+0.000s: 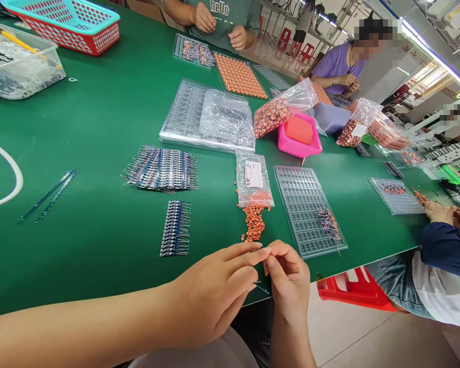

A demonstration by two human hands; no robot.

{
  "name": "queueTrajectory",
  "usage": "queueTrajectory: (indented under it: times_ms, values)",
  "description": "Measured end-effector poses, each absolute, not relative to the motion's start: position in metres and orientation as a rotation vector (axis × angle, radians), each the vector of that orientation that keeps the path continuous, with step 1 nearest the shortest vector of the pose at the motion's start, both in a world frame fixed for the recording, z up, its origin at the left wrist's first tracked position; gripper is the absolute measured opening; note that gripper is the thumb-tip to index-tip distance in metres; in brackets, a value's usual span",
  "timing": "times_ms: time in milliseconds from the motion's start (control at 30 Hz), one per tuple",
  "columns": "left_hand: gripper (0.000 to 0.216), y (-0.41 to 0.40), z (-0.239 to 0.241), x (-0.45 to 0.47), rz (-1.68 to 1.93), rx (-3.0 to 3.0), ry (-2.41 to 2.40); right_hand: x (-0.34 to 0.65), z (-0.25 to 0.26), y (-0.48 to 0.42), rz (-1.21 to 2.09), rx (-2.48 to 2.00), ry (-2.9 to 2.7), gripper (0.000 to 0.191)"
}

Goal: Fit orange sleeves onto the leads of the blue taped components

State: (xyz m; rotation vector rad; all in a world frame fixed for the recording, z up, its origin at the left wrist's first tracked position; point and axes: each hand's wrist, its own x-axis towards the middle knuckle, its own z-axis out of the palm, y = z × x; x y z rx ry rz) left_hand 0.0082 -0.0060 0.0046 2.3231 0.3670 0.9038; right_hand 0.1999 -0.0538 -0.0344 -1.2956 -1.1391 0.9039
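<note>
My left hand and my right hand meet at the near edge of the green table, fingertips touching. Both are pinched on a tiny part with thin wire leads; the part itself is too small to make out. Just beyond my fingers lies a spill of small orange beads from a clear labelled bag. To the right of it sits a clear plastic tray with a few assembled parts. A strip of blue taped components lies to the left.
A larger fan of taped components, stacked clear trays, a pink bin, bagged beads, red and teal baskets and a clear tub. Other people work at the far and right sides. A red stool stands below.
</note>
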Motion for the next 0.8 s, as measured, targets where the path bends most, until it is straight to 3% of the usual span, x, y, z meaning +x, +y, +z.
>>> queueTrajectory:
  times_ms: [367,800]
  values:
    - [0.020,-0.009,-0.001,0.009,0.883,1.987,0.482,0.191,-0.034,-0.059,0.595,-1.396,-1.277,0.004]
    - [0.008,-0.005,0.007,0.008,0.685,1.677,0.694,0.186,-0.036,-0.061,0.297,-1.366,-1.419,0.033]
